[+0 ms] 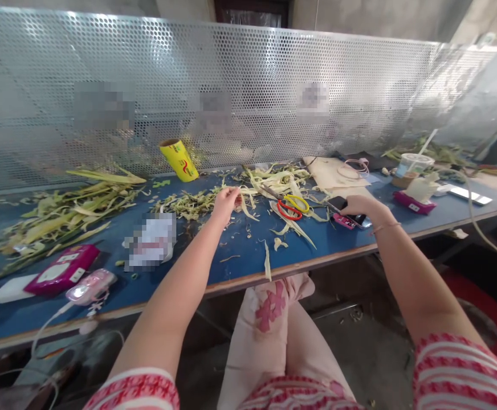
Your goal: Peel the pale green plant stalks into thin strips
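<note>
My left hand [227, 204] is closed in a pinch around a small brownish piece, too small to name, beside a heap of pale husk strips [280, 181]. Farther right, my right hand [362, 206] has its fingers curled on a dark object [339, 203] that lies by a pink item [345, 221]; what the dark object is cannot be made out. Between the two hands, scissors with red and yellow handles [291, 209] rest on the husks. Shredded green bits [188, 205] lie left of my left hand on the blue table [240, 256].
A yellow tube [180, 160] leans near the perforated metal screen [248, 74]. Long husks [73, 208] and a magenta tissue pack [64, 269] lie left. At right are brown paper [334, 173], a drink cup [413, 165], another tissue pack [414, 202], a phone [471, 195] and a cable.
</note>
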`<state>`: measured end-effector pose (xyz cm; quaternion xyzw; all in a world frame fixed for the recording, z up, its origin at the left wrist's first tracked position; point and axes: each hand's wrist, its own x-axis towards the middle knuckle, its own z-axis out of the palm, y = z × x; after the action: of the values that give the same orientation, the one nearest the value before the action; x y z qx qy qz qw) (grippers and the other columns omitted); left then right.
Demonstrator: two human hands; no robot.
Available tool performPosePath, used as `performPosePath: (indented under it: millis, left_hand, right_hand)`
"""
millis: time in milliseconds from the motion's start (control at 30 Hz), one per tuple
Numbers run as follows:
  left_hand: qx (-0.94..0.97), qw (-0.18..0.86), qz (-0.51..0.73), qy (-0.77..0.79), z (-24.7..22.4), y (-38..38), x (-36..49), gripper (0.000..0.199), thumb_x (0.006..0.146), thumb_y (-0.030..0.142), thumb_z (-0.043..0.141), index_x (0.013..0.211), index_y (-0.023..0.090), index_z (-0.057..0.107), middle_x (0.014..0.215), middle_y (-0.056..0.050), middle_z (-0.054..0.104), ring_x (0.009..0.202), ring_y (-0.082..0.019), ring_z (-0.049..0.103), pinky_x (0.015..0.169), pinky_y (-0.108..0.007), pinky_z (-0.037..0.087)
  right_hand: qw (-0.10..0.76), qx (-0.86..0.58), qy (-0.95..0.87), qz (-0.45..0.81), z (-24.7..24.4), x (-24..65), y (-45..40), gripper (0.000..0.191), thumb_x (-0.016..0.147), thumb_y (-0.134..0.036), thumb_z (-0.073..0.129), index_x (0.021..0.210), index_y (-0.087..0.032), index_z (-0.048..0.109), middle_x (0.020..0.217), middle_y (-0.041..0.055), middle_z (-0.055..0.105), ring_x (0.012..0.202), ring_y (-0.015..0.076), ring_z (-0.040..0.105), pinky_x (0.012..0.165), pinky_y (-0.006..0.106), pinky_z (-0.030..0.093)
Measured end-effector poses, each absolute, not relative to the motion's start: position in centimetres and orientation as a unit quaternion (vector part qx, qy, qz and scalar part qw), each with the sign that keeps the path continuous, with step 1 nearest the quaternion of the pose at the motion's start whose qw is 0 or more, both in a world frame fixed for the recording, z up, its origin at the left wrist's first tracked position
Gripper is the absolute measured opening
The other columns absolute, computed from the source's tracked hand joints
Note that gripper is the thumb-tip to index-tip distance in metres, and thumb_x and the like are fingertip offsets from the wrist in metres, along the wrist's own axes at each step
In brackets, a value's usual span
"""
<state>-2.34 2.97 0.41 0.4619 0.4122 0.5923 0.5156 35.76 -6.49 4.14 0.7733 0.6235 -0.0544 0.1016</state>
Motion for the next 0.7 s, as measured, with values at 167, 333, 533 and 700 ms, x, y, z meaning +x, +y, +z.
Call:
performPosePath:
  millis: [167,333,533,700]
  left_hand:
    - [0.469,0.523,0.574,0.420,0.77,2.63,-2.21,0.016,0.082,0.022,0.062,0.070,0.017,0.053,0.056,0.004,0.057,0.050,-0.008,0.054,0.058,-0.022,0.046]
    - [0.472,0.520,0.576,0.418,0.94,2.55,-2.29,0.015,0.084,0.020,0.060,0.071,0.016,0.054,0.059,0.003,0.058,0.053,-0.009,0.055,0.062,-0.024,0.047]
    - [0.473,0.517,0.565,0.435,1.40,2.15,-2.24,0.018,0.085,0.019,0.058,0.068,0.017,0.054,0.058,0.002,0.056,0.054,-0.010,0.054,0.063,-0.025,0.047]
    - [0.477,0.523,0.567,0.422,1.33,2.18,-2.27,0.016,0.085,0.019,0.059,0.070,0.016,0.054,0.059,0.003,0.057,0.054,-0.009,0.054,0.063,-0.023,0.047]
  right_hand:
    - [0.116,0.779,0.615,-0.024,4.05,35.40,-6.29,0.050,0.077,-0.041,0.059,0.105,-0.002,0.073,0.099,0.0219,0.073,0.091,0.0271,0.069,0.066,0.030,0.046]
    - [0.112,0.793,0.598,-0.017,3.96,35.03,-6.20,0.051,0.076,-0.038,0.056,0.108,-0.001,0.071,0.103,0.0237,0.072,0.093,0.0275,0.069,0.064,0.029,0.045]
    - [0.101,0.801,0.589,-0.018,3.94,35.06,-6.33,0.055,0.073,-0.039,0.056,0.109,-0.001,0.070,0.105,0.0242,0.072,0.092,0.0277,0.069,0.061,0.028,0.044]
    - [0.090,0.811,0.577,-0.017,3.62,35.21,-6.26,0.059,0.072,-0.041,0.056,0.114,-0.001,0.069,0.109,0.0239,0.071,0.094,0.0292,0.068,0.061,0.030,0.044]
